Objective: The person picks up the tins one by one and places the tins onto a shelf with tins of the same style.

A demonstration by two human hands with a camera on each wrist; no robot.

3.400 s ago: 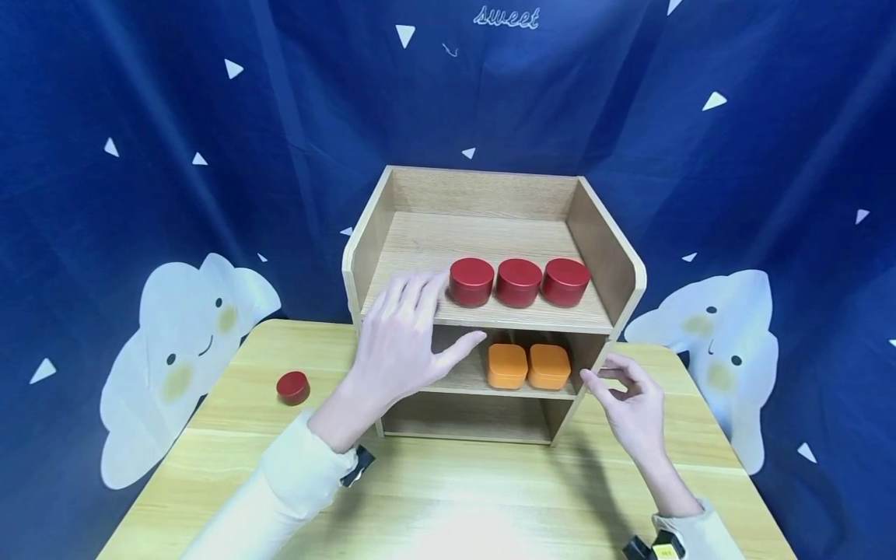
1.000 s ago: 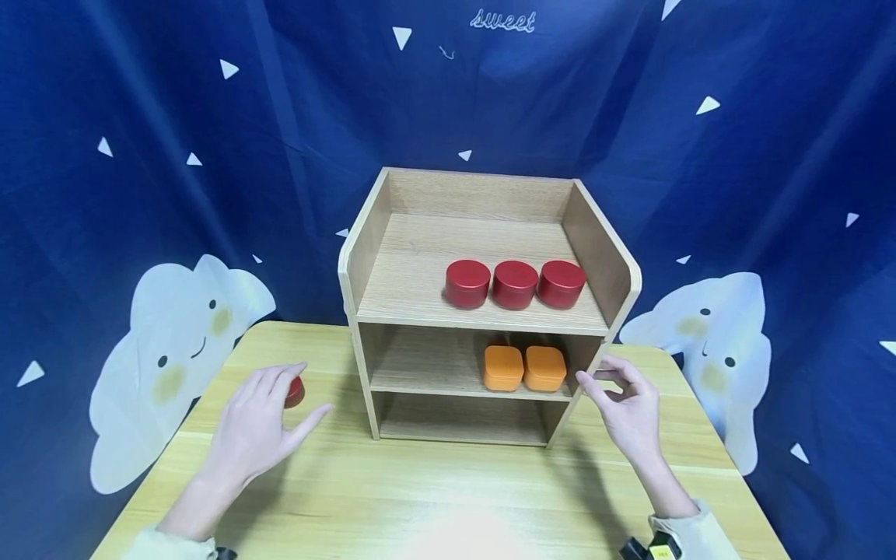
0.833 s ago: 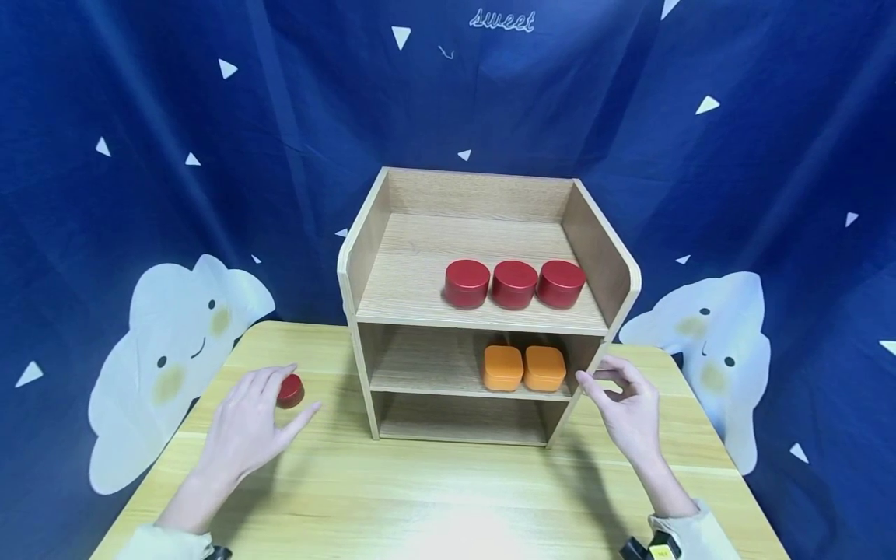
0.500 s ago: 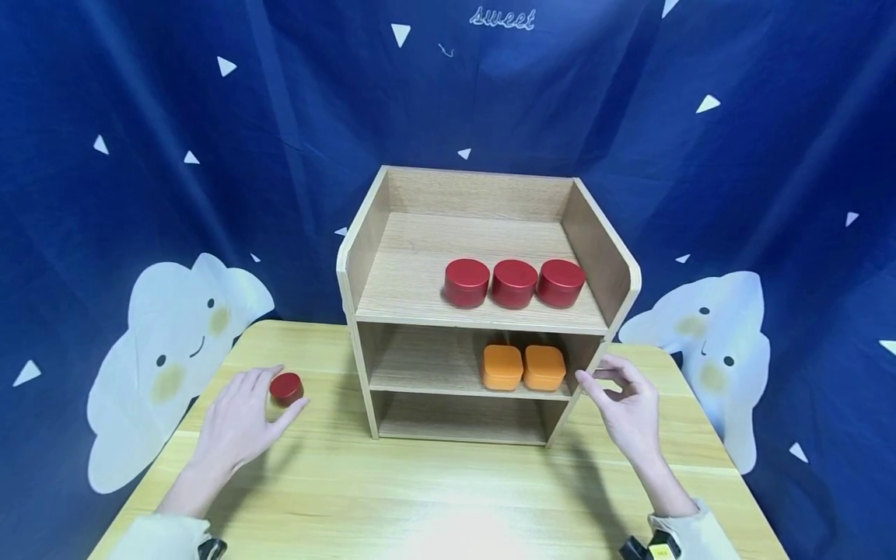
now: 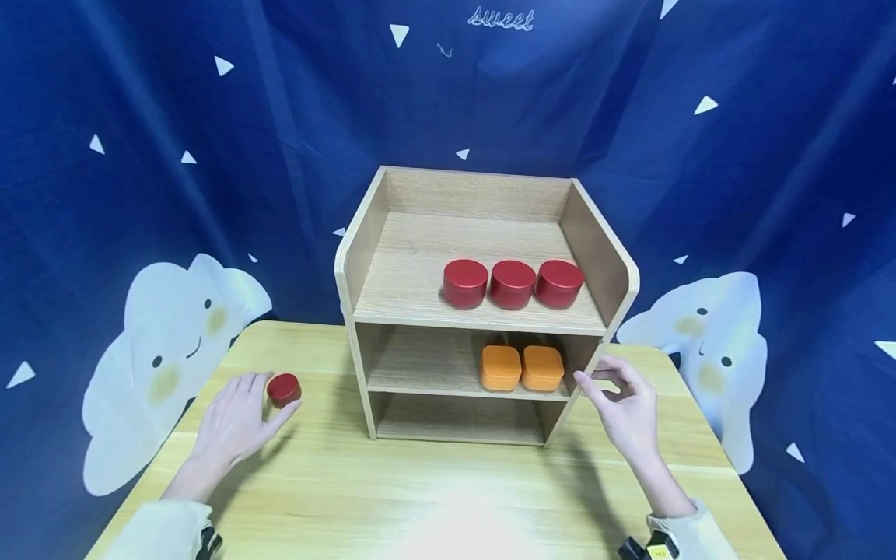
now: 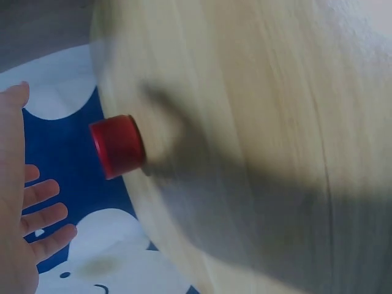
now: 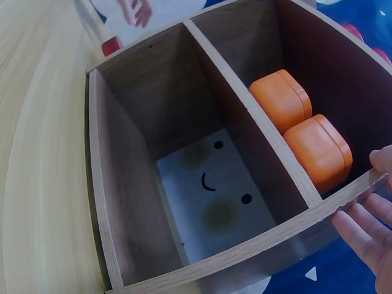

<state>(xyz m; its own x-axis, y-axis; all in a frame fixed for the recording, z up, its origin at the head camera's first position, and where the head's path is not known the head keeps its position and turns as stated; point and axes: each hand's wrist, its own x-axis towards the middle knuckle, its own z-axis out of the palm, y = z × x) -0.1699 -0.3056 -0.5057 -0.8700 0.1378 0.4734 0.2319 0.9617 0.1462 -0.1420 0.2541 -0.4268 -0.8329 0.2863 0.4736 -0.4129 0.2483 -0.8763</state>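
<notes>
My left hand [image 5: 234,416] hovers over the left part of the table, thumb and fingers spread around a small round red tin [image 5: 284,390]. In the left wrist view a gap shows between the fingers and the red tin [image 6: 119,146]. At the right side of a wooden shelf [image 5: 476,318], my right hand [image 5: 630,408] holds the side panel. The right wrist view shows its thumb [image 7: 381,160] inside the panel's front edge and its fingers [image 7: 361,229] outside.
Three red tins [image 5: 512,285] stand in a row on the shelf's top level. Two orange square tins [image 5: 501,368] sit at the right of the middle level. The wooden table [image 5: 350,490] extends in front, with a blue curtain [image 5: 301,101] behind.
My left hand has come from the shelf's top, beside the red tins, down to the lone tin at the left, then edged slightly left with it between thumb and fingers. The right hand stays put.
</notes>
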